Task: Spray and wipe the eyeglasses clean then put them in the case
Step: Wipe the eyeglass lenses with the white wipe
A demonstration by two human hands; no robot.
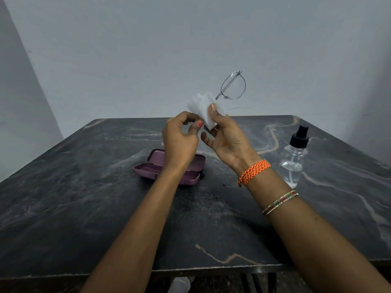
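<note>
Head view, noted largest to smallest. Dark marbled table (pixel 84 208) filled lower half of frame, pale veins running toward 3 o'clock; grey wall (pixel 127 49) behind, from 9 through 12 to 3.

Both forearms reached up from 6 o'clock toward centre. Right wrist carried orange woven band (pixel 254 171) and pair of jewelled bangles (pixel 280 202).

Purple case (pixel 152 169) lay open on table just below centre, lid tipped back toward 12, partly hidden behind left wrist.

Clear spray bottle (pixel 293 163) with black pump top stood upright at 3 o'clock, well apart from case, untouched.

Left hand (pixel 179 137) held raised above table at centre, fingers curled, thumb and fingertips pinching at near edge of white cloth (pixel 202 108). Right hand (pixel 227 136) beside it, thumb pressed on cloth face, fingers behind, gripping cloth and part of frame wrapped inside.

Eyeglasses (pixel 233 85), thin metal frame, held in air at about 12 o'clock from hands, well above table: one lens ring stood clear above cloth toward 1 o'clock, other lens hidden within cloth. One thin temple arm stuck out toward 3 o'clock from behind right thumb.
</note>
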